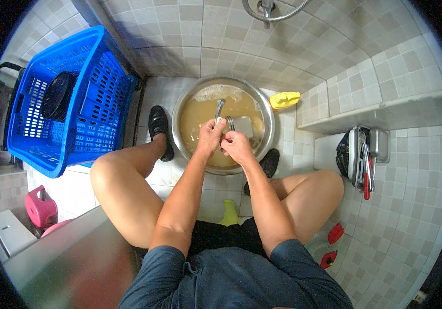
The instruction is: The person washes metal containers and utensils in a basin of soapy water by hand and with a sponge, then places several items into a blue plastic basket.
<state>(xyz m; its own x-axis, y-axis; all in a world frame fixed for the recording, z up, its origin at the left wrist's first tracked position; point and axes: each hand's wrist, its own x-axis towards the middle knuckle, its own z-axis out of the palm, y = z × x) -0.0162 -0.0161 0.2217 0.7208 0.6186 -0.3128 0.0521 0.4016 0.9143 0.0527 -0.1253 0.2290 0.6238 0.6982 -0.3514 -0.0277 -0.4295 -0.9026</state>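
A wide round metal basin [177, 110] of murky yellowish water with patches of foam stands on the floor between my feet. Over it, my left hand [209, 138] is closed around a slim metal utensil [220, 106], whose rounded end points away from me; the rest is hidden by my fingers, so its kind does not show. Close beside it, my right hand [238, 148] has its fingers curled together near the utensil; what they pinch, if anything, is hidden. A squarish metal container [243, 125] lies partly in the water just beyond my right hand.
Right of the basin lies a yellow bottle [284, 100]. A large blue crate [84, 105] with dark round items stands at the left. Metal utensils with red handles [368, 183] are in a holder at the right. A pink stool [41, 207] is at the lower left.
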